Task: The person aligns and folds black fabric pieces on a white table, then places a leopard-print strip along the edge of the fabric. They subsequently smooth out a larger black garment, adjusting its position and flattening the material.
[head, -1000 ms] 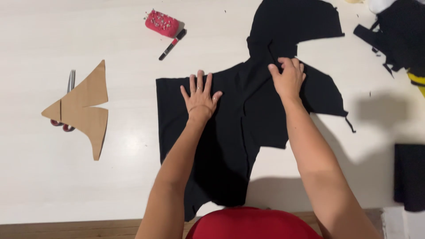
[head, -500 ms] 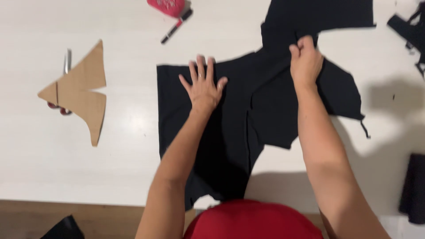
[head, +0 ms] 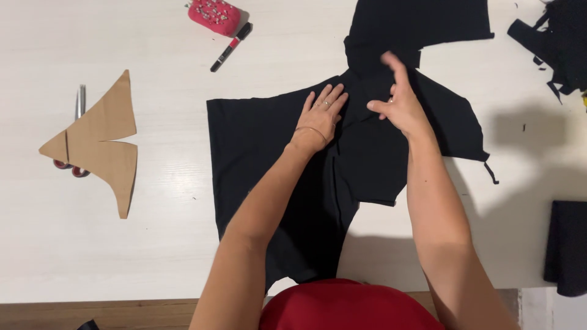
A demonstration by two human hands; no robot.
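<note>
White and faintly grained, the surface [head: 165,244] filled nearly the whole view, brightly lit, with a strip of brown wooden edge [head: 122,311] showing along its near side. A large piece of black fabric [head: 257,159] lay spread flat in the middle of it, overlapped on its right by further black pieces [head: 422,24] that ran up to the far edge. The left hand [head: 321,116] rested palm down on the fabric, its fingers [head: 330,98] open and spread flat, gripping nothing, a thin bracelet at the wrist. The right hand [head: 400,104] was raised just above the overlapping cloth, slightly blurred, its fingers [head: 394,64] loosely open and holding nothing. Well to the left lay a brown cardboard pattern piece [head: 101,143] with curved points, covering most of a pair of scissors [head: 78,110] whose red handles showed at its edge. Near the far edge sat a red pincushion [head: 214,15] stuck with pins, and just beside it a black marker [head: 231,47] with a red band. Black scraps [head: 553,43] were heaped at the far right corner, and another dark folded cloth [head: 565,247] lay at the near right. A red garment [head: 342,305] showed at the bottom of the view.
</note>
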